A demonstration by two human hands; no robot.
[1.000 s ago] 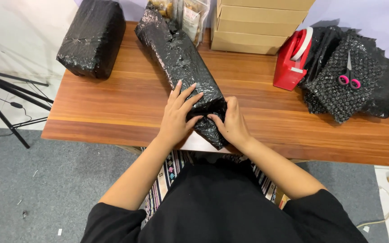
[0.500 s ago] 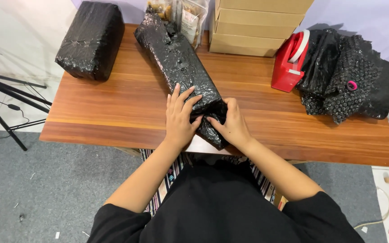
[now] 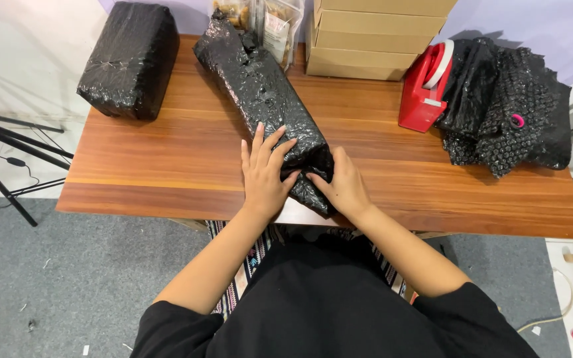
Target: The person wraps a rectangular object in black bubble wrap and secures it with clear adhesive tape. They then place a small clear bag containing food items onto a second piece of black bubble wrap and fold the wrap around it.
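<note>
at near table edge | long black bubble-wrapped parcel runs far-left to near-right | left hand flat, fingers spread on top | right hand pinching near-end wrap

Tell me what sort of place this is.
Probably a small parcel-packing station: both hands press on a long parcel wrapped in black bubble wrap on a wooden table, beside a red tape dispenser, stacked cardboard boxes and spare black bubble wrap.

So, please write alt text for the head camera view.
Both hands, left hand and right hand, press on the near end of a long black-wrapped parcel on a wooden table. A red tape dispenser stands to the right.
</note>
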